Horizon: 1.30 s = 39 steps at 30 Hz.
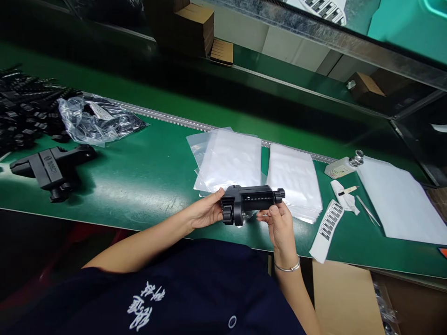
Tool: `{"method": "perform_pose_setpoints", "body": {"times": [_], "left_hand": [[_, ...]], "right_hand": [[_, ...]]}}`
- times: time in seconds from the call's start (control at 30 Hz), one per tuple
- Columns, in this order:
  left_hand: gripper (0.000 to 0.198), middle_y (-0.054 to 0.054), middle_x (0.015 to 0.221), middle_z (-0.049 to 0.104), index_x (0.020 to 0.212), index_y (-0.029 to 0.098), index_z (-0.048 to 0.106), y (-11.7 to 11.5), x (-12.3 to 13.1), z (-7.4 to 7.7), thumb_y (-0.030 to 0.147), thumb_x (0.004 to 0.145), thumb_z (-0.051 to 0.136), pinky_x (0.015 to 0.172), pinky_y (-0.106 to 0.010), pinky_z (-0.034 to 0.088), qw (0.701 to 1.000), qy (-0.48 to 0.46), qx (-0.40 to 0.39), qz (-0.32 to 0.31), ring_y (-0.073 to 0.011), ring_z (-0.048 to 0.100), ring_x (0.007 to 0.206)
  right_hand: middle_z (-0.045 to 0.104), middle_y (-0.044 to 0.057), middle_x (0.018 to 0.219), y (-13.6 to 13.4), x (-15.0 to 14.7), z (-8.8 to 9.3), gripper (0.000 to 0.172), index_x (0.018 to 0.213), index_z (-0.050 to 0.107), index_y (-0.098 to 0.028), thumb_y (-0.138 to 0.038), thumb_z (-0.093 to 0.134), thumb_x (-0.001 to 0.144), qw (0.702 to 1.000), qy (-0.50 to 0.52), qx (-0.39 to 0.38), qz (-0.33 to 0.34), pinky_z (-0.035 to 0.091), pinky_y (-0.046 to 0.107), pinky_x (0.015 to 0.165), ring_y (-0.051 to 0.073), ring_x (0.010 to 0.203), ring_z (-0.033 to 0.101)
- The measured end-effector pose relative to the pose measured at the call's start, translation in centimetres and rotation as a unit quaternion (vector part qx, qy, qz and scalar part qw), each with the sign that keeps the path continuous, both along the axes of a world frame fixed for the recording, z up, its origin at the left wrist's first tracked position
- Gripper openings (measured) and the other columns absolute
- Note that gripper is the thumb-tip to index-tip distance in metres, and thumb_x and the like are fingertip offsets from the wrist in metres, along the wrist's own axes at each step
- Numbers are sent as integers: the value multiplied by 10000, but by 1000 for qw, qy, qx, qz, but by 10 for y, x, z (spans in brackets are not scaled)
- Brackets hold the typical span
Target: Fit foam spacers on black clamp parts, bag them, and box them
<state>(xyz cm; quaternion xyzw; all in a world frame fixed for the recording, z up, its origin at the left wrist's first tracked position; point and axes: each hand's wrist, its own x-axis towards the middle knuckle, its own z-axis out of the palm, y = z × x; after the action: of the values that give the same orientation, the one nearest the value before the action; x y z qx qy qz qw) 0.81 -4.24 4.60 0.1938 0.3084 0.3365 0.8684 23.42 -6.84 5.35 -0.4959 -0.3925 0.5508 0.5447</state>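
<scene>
Between my two hands is a black plastic clamp mount [256, 197] with a knob at its right end and another low on its left. My left hand [206, 209] grips its left end, thumb on top. My right hand [279, 223] holds the right end near the small knob, thumb in front. The mount is held over the near edge of two stacks of clear plastic bags, the left stack [232, 160] and the right stack [295, 179]. A similar black mount marked BOSCH [50, 170] lies on the bench at the left.
Black parts [24, 111] are heaped at the far left, beside a filled plastic bag [99, 121]. On the right are a label strip [327, 228], tweezers [367, 209], a pump bottle [344, 166] and white sheets [401, 200]. A metal-edged shelf [314, 35] overhangs the green bench.
</scene>
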Motion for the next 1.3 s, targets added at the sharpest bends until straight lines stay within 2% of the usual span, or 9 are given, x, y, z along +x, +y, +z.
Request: {"method": "perform_pose_setpoints", "body": {"times": [0.43,0.57,0.63,0.73,0.87,1.03,1.1,1.2,1.3], "left_hand": [[550,-94,753,716,1175,93,650,32,29,-20,558,924,500,692,-311,512,996,17,-81,-31,-205,663,652],[555,-98,954,730,1219,141,629,29,29,-9,546,840,620,796,-314,517,997,71,-5,-19,-224,672,824],[610,-85,1234,661,1308,208,568,29,29,-6,529,799,670,914,-304,492,984,157,88,4,-244,637,1050],[699,-73,1525,407,1433,254,422,32,28,-13,581,836,585,1129,-383,344,908,333,253,0,-298,418,1363],[729,-151,1521,369,1466,174,331,36,23,-29,587,878,448,1171,-509,269,779,512,361,-34,-339,376,1386],[600,-199,1360,512,1338,148,495,31,35,-4,522,871,462,1075,-594,368,598,618,510,14,-397,443,1297],[475,-157,1248,602,1214,179,594,27,59,13,493,884,461,1029,-522,436,613,569,549,-9,-356,530,1207],[355,-86,962,708,997,205,681,16,119,22,476,896,476,904,-409,506,723,438,511,-156,-268,666,932],[440,-75,906,718,1230,191,596,-1,188,7,426,859,572,760,-347,532,829,287,371,-305,-233,696,833]], "right_hand": [[647,13,829,-23,-40,36,376,1170,556,-232,-279,693,823,898,-356,244,78,555,314,627,183,658,628],[676,75,1046,-16,8,30,510,1307,523,-232,-394,678,849,918,-327,199,105,553,360,785,221,850,668],[675,94,1110,-15,61,23,452,1275,560,-220,-448,591,886,932,-328,154,5,541,365,787,231,880,670],[705,105,964,-36,152,13,305,1013,660,-192,-434,513,899,848,-457,0,-269,491,375,748,267,853,654],[642,60,638,-87,209,-10,273,937,640,-188,-417,505,882,746,-566,-238,-260,408,345,605,278,665,625],[592,-20,628,-121,177,-54,356,1029,553,-197,-481,621,827,860,-377,-156,-307,443,319,561,237,599,616],[557,-52,626,-126,161,-63,362,1063,533,-196,-440,648,823,889,-266,-90,-360,454,294,540,190,554,576],[563,-61,667,-134,143,-65,343,1083,536,-201,-389,669,829,913,-147,-13,-381,428,242,486,124,499,511],[595,-55,693,-143,129,-63,294,1051,557,-211,-358,682,829,929,-96,23,-357,431,229,476,101,475,506]]}}
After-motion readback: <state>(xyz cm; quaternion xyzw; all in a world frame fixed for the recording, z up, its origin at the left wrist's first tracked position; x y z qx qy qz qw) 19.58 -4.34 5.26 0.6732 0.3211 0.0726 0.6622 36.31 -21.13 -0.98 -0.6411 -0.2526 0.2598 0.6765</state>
